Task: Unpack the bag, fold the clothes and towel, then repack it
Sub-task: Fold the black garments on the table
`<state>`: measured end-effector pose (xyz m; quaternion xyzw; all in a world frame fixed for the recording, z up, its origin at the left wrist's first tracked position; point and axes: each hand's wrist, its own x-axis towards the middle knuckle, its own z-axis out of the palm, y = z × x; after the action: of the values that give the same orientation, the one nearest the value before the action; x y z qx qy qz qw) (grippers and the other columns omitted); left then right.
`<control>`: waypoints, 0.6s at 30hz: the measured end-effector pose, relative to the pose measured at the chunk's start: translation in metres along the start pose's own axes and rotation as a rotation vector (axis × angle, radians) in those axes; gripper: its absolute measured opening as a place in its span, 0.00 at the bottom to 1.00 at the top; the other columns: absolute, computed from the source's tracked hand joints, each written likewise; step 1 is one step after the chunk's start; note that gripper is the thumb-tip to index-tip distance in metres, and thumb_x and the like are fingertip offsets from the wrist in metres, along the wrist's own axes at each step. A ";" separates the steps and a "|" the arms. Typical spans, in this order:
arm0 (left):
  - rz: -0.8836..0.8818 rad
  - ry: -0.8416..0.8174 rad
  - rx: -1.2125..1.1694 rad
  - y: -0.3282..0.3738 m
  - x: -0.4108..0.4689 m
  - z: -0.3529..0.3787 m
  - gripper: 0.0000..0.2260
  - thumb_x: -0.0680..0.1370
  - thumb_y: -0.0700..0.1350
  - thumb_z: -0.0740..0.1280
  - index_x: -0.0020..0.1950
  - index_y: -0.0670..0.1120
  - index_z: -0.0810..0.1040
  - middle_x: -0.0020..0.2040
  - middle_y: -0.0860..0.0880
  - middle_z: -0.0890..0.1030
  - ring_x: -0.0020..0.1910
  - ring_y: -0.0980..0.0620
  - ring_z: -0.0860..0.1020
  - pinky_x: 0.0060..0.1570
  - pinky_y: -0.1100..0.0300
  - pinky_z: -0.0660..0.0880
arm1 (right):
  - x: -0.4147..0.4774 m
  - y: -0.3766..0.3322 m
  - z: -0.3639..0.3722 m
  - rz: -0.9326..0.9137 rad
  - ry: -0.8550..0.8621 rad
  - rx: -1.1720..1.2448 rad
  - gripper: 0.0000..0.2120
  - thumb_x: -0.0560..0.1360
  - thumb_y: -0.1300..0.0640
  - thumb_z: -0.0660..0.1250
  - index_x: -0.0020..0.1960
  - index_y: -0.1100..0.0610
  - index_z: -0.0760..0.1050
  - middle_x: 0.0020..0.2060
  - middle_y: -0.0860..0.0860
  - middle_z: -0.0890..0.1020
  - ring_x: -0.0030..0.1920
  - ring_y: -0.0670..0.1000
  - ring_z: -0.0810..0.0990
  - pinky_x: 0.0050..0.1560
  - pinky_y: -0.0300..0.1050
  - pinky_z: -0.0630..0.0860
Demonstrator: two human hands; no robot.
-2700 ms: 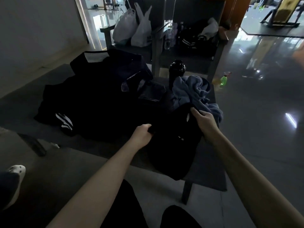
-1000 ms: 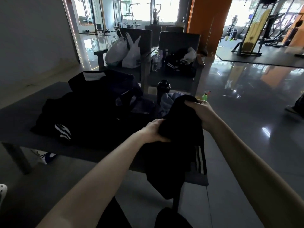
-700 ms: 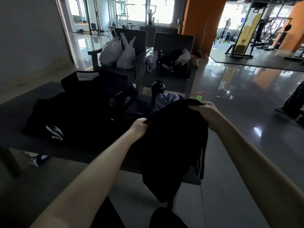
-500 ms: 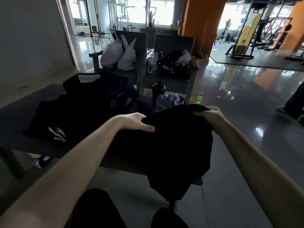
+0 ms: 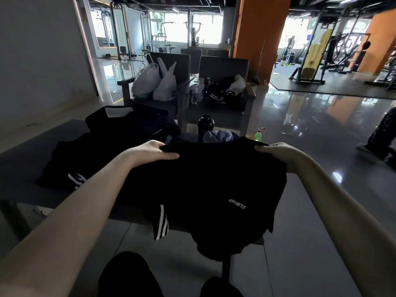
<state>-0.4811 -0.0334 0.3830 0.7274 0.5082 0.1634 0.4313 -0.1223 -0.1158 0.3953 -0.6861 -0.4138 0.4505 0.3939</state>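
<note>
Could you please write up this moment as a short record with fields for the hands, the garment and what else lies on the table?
left hand: fingers pinch the black shorts' top edge
right hand: grips the opposite end
garment: held up, spread between the hands, hanging over the table's near edge; white SPORTS print, white side stripes
towel: blue-grey towel, crumpled behind the shorts
bottle: black bottle upright beside the towel
bag: dark bag further back

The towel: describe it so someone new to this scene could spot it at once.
Start at the dark table in front of the person and go to its far right end, behind the black shorts held up by both hands. The towel lies crumpled beside a black bottle. It is the only blue-grey item among black clothes.
</note>
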 end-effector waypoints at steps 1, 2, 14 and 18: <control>-0.017 -0.045 0.067 0.003 -0.003 -0.004 0.08 0.72 0.50 0.74 0.48 0.50 0.82 0.40 0.50 0.85 0.39 0.54 0.83 0.42 0.60 0.77 | -0.005 -0.003 -0.003 0.021 -0.043 -0.018 0.17 0.73 0.53 0.71 0.54 0.66 0.79 0.32 0.55 0.83 0.27 0.50 0.81 0.28 0.39 0.78; -0.039 -0.088 0.130 0.006 -0.005 -0.008 0.09 0.71 0.48 0.75 0.49 0.48 0.82 0.43 0.48 0.85 0.41 0.51 0.83 0.44 0.58 0.78 | -0.010 -0.005 -0.007 0.041 -0.095 -0.052 0.18 0.74 0.52 0.70 0.54 0.66 0.79 0.31 0.54 0.83 0.27 0.49 0.81 0.27 0.38 0.77; -0.063 0.239 0.229 0.020 -0.019 -0.023 0.09 0.76 0.39 0.64 0.36 0.44 0.76 0.32 0.47 0.76 0.30 0.52 0.72 0.32 0.62 0.68 | -0.051 -0.027 -0.025 0.029 -0.337 -0.434 0.09 0.70 0.60 0.73 0.49 0.62 0.81 0.42 0.59 0.84 0.37 0.53 0.83 0.44 0.47 0.81; -0.077 0.397 0.249 0.015 -0.014 -0.025 0.07 0.76 0.40 0.63 0.38 0.45 0.77 0.40 0.45 0.78 0.37 0.48 0.75 0.37 0.60 0.69 | -0.036 -0.025 -0.008 0.000 -0.171 -0.437 0.06 0.74 0.60 0.70 0.46 0.63 0.79 0.34 0.54 0.83 0.31 0.50 0.82 0.38 0.44 0.81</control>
<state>-0.4951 -0.0364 0.4116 0.7086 0.6265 0.2230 0.2357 -0.1289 -0.1414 0.4304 -0.7143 -0.5333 0.4070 0.1994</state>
